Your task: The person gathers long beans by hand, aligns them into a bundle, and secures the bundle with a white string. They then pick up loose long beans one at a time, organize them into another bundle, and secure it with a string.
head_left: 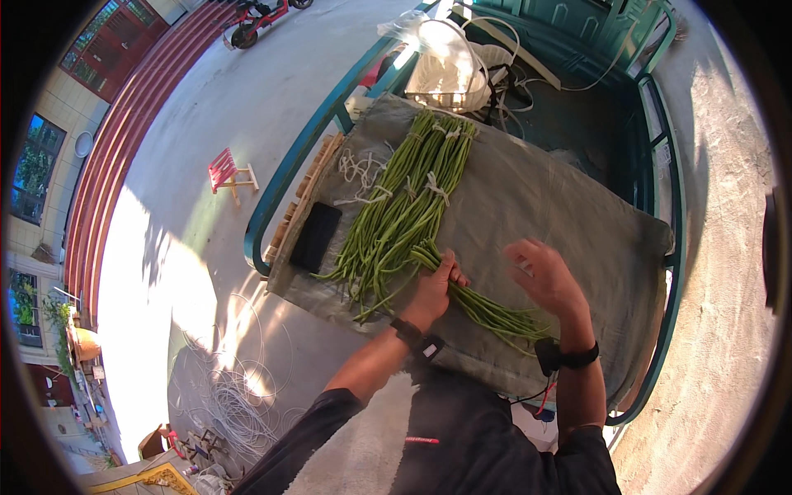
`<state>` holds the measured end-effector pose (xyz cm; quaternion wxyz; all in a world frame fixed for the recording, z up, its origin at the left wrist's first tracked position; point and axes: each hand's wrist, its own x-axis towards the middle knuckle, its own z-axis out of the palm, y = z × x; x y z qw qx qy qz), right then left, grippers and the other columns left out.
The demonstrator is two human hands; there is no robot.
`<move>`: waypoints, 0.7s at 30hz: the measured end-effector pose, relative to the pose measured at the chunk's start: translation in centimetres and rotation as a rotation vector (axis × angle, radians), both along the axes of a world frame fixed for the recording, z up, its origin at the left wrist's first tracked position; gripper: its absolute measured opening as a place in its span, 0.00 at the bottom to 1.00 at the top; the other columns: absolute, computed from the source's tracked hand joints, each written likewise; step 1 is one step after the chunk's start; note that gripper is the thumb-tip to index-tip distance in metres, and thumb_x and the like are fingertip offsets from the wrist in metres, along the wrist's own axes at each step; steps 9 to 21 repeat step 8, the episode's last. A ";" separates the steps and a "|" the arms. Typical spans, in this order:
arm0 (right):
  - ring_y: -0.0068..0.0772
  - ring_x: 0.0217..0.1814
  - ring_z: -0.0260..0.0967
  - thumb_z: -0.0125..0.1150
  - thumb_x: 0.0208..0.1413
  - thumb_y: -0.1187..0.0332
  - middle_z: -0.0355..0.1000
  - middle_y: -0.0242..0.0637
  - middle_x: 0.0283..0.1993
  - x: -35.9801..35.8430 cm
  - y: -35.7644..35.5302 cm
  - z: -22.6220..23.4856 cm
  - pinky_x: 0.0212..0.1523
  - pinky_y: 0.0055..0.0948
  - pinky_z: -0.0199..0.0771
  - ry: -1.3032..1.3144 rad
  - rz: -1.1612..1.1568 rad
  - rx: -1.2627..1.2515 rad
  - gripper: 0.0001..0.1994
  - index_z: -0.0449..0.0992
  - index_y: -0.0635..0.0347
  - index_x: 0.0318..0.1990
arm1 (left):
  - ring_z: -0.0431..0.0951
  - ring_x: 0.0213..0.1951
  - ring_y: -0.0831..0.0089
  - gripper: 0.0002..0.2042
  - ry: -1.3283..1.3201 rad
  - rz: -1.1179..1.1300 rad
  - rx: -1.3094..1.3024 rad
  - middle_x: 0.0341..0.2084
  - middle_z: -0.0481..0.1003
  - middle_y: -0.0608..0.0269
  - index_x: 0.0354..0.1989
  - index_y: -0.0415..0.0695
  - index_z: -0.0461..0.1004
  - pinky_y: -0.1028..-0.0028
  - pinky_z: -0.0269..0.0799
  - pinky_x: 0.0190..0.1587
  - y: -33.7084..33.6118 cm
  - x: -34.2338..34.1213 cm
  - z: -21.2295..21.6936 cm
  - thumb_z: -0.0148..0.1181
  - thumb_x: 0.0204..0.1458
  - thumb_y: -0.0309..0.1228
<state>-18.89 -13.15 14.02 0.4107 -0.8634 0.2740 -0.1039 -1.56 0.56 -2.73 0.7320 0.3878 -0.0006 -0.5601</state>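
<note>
Left hand: we see it closed round a bunch of long green beans on the grey cloth.
Right hand: open, fingers spread — just above that bunch.
Tied bundles: laid side by side.
Strings: white — beside a black phone.
</note>
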 end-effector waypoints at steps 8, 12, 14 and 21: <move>0.50 0.54 0.74 0.63 0.57 0.75 0.73 0.45 0.52 16.2 -0.7 -2.7 0.54 0.43 0.75 -0.135 0.268 -0.115 0.11 0.76 0.62 0.48 | 0.71 0.26 0.70 0.19 0.015 -0.034 -0.048 0.22 0.66 0.68 0.38 0.48 0.68 0.61 0.75 0.39 -0.1 0.0 -0.2 0.68 0.58 0.48; 0.50 0.54 0.74 0.63 0.57 0.75 0.73 0.45 0.52 16.2 -0.7 -2.7 0.54 0.43 0.75 -0.135 0.268 -0.115 0.11 0.76 0.62 0.48 | 0.71 0.26 0.70 0.19 0.015 -0.034 -0.048 0.22 0.66 0.68 0.38 0.48 0.68 0.61 0.75 0.39 -0.1 0.0 -0.2 0.68 0.58 0.48; 0.50 0.54 0.74 0.63 0.57 0.75 0.73 0.45 0.52 16.2 -0.7 -2.7 0.54 0.43 0.75 -0.135 0.268 -0.115 0.11 0.76 0.62 0.48 | 0.71 0.26 0.70 0.19 0.015 -0.034 -0.048 0.22 0.66 0.68 0.38 0.48 0.68 0.61 0.75 0.39 -0.1 0.0 -0.2 0.68 0.58 0.48; 0.50 0.54 0.74 0.63 0.57 0.75 0.73 0.45 0.52 16.2 -0.7 -2.7 0.54 0.43 0.75 -0.135 0.268 -0.115 0.11 0.76 0.62 0.48 | 0.71 0.26 0.70 0.19 0.015 -0.034 -0.048 0.22 0.66 0.68 0.38 0.48 0.68 0.61 0.75 0.39 -0.1 0.0 -0.2 0.68 0.58 0.48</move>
